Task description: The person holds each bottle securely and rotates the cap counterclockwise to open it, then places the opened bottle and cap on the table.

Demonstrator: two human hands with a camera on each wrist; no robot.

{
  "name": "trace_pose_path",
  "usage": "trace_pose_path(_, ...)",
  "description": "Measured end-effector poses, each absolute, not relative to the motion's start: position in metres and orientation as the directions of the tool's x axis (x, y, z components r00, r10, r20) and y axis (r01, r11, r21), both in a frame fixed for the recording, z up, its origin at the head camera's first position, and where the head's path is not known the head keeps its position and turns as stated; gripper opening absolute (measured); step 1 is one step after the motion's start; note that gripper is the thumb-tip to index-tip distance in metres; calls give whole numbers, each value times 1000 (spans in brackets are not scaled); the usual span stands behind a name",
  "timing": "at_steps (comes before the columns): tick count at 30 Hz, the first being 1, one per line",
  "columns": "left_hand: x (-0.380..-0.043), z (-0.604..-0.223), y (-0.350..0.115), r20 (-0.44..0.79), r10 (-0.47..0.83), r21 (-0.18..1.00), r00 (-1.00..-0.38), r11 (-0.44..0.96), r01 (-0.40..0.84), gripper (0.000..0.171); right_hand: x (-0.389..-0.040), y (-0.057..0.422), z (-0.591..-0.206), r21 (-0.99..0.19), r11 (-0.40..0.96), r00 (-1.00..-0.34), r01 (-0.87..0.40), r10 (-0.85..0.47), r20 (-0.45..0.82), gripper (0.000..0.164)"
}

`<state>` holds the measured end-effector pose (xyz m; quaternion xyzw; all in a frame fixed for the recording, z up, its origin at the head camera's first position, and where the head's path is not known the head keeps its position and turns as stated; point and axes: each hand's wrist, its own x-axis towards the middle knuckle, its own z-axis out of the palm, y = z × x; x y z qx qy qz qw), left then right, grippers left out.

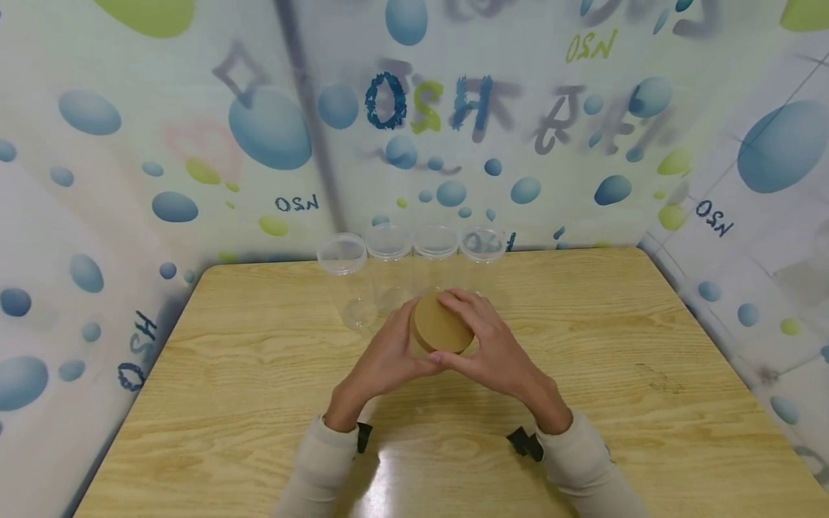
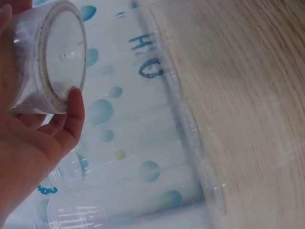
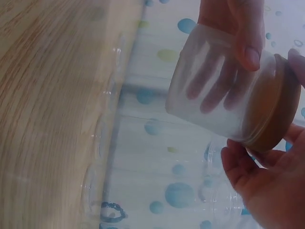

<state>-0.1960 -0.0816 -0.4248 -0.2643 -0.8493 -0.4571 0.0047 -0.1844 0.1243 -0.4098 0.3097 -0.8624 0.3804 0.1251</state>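
A clear plastic jar (image 3: pixel 214 90) with a gold-brown lid (image 1: pixel 442 322) is held up above the table between both hands. My left hand (image 1: pixel 391 351) grips the jar's body, its fingers showing through the clear wall in the right wrist view. The left wrist view shows the jar's round base (image 2: pixel 64 55), with a fingertip at its edge. My right hand (image 1: pixel 495 345) curls fingers and thumb round the lid, which sits on the jar's mouth. Behind the hands, several clear jars (image 1: pixel 343 255) without coloured lids stand upright in a row.
The wooden table (image 1: pixel 648 345) reaches to walls on the back and sides. A sheet patterned with blue and green drops (image 1: pixel 268 129) covers the back wall, close behind the row of jars. Dark straps (image 1: pixel 526 443) show at both sleeve cuffs.
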Motion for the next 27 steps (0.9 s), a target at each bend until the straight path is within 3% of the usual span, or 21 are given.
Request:
trace_pose_path(5, -196, -428, -79, 260, 411, 769, -874, 460, 444, 90, -185, 126, -409, -572, 544, -789, -614, -439, 429, 78)
trace_pose_path(13, -195, -431, -70, 286, 330, 789, -899, 451, 417, 85, -186, 124, -410, -455, 660, -781, -598, -352, 516, 77)
trace_pose_path(27, -192, -431, -70, 280, 348, 763, -895, 485, 427, 88, -185, 123, -410, -495, 646, -799, -580, -334, 500, 74)
